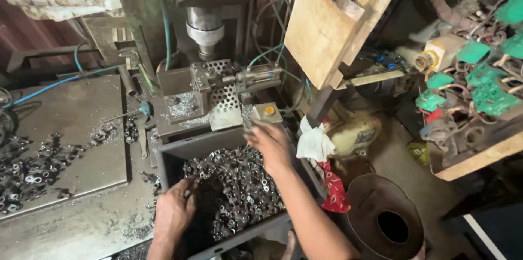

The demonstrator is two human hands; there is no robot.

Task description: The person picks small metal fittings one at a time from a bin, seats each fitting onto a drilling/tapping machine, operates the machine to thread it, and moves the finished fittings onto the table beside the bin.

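A grey metal bin (170,155) below a drilling machine holds several small shiny metal parts (242,183). My left hand (173,211) rests on the bin's near-left side, fingers curled down among the dark parts; whether it grips any is hidden. My right hand (269,143) reaches over the bin's far right edge toward a small box with a yellow button (268,112), fingers bent, nothing visible in them. Above, the machine's spindle (205,30) hangs over a perforated fixture (220,83).
A steel plate (71,124) at left carries several loose metal parts (32,167) and shavings. A white and red rag (322,156) hangs right of the bin. A round rusty drum (388,222) stands at lower right. A wooden board (332,14) and a cluttered shelf (479,91) are at right.
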